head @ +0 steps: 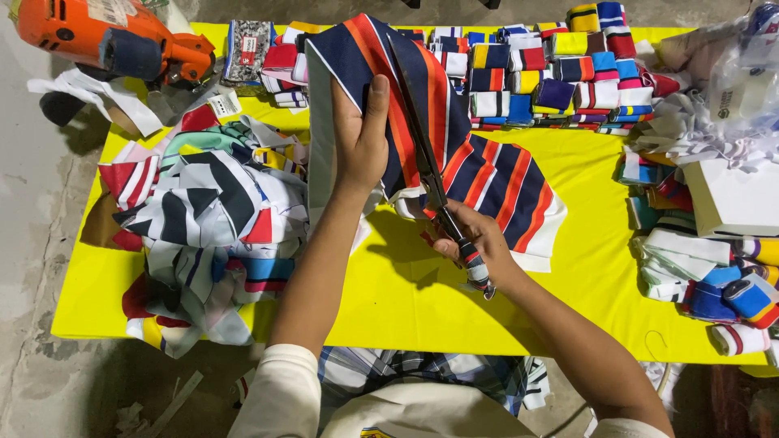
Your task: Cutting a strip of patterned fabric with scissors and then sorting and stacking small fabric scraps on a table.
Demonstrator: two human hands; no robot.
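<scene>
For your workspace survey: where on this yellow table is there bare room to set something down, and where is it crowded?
Bare yellow table lies along the near edge below the striped fabric, and between that fabric and the right-hand rolls. Crowded: the scrap heap at left and the folded stacks along the far edge.

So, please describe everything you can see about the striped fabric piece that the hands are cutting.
The striped fabric piece looks like knitted ribbing, navy with orange, red and white stripes and a white edge. The left hand holds its upper part lifted and stretched, while the lower part rests on the yellow table cover. The scissors, held in the right hand, run lengthwise along the fabric's middle.
</scene>
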